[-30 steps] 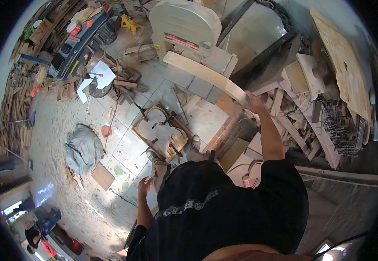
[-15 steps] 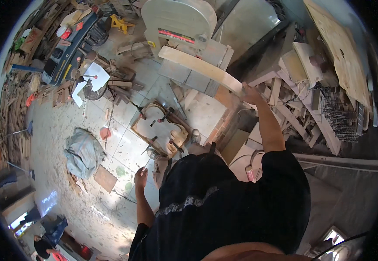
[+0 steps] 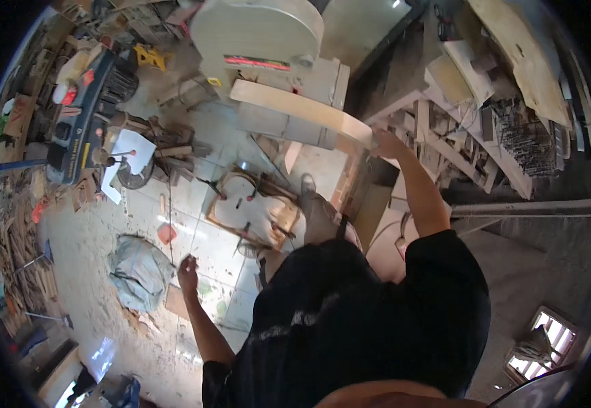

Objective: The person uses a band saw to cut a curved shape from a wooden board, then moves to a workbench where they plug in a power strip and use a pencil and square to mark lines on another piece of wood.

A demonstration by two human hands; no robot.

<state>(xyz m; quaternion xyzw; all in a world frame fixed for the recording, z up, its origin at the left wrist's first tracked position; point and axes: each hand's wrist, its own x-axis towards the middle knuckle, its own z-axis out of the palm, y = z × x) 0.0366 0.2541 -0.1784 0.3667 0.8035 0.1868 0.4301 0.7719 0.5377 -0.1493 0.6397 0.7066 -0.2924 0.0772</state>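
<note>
My right hand (image 3: 386, 144) is closed on the right end of a long pale wooden board (image 3: 295, 107) with a curved edge. The board reaches leftward across the grey table (image 3: 265, 123) of a large machine with a rounded grey housing (image 3: 258, 34), which looks like a band saw. Whether the board rests on that table or is held over it I cannot tell. My left hand (image 3: 187, 272) hangs low over the floor, away from the board, its fingers curled together. What they hold, if anything, is too small to make out.
By my feet lies a wooden form (image 3: 251, 207) with clamps on it. A grey sack (image 3: 138, 272) sits on the floor to the left. Stacked timber (image 3: 438, 146) crowds the right side. White sheets (image 3: 132, 151) lie near a blue-black machine (image 3: 81, 129) at far left.
My left hand has swung outward to the left. The right hand keeps its grip on the board's end. One foot has moved forward beside the wooden form, and the whole view has shifted.
</note>
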